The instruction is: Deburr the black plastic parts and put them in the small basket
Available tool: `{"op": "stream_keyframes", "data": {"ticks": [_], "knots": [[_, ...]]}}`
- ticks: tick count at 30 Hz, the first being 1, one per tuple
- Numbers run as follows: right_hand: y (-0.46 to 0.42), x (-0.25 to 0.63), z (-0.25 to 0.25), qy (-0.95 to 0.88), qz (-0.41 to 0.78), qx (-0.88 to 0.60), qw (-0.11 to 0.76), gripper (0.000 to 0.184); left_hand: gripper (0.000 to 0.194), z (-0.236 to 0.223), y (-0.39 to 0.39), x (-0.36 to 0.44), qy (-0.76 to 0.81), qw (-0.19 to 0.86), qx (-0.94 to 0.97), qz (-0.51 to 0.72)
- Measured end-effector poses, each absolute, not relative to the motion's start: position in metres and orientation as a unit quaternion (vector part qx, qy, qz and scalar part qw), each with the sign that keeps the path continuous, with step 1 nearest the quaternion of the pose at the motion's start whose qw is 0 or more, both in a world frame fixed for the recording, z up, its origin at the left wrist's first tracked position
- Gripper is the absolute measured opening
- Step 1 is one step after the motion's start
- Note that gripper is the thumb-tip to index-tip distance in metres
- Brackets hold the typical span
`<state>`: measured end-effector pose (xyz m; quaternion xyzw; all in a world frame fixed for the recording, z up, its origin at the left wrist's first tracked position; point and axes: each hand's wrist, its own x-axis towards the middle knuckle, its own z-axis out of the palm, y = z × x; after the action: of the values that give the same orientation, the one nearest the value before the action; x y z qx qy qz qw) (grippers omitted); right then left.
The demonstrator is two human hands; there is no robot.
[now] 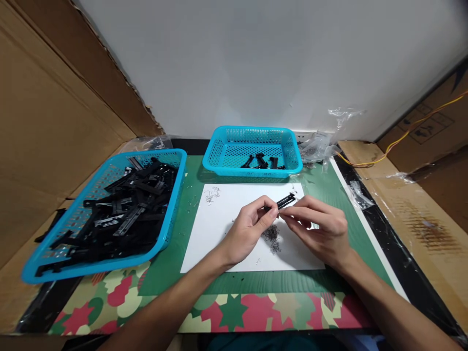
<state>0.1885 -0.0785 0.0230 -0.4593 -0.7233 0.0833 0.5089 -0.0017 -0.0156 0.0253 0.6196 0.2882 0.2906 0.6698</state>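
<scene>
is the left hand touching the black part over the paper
Touching: the head view shows the left hand holding the black part by one end.

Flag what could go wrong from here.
The right hand or left hand might brush the wire-piece pile between them, scattering bits over the white sheet.
The slim black plastic part in the left hand could slip onto that pile.
The left-side blue basket is heaped high; a knock might spill parts.
</scene>
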Motion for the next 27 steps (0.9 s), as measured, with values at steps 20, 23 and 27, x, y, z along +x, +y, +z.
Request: {"op": "stream_keyframes", "data": {"ticks": [20, 23, 27], "knots": [[-0.079, 0.184, 0.022, -0.757, 0.076, -0.443, 0.475, 0.027, 0.032, 0.015, -0.017, -0.003, 0.286, 0.657, 0.619, 0.321], [-0.081, 0.182, 0.023, -0.751, 0.058, -0.449, 0.481, 0.027, 0.029, 0.016, -0.018, -0.002, 0.293, 0.629, 0.635, 0.340], [-0.082, 0.179, 0.026, -0.706, 0.104, -0.479, 0.511, 0.018, 0.027, 0.018, -0.020, -0.002, 0.298, 0.596, 0.661, 0.346]]}}
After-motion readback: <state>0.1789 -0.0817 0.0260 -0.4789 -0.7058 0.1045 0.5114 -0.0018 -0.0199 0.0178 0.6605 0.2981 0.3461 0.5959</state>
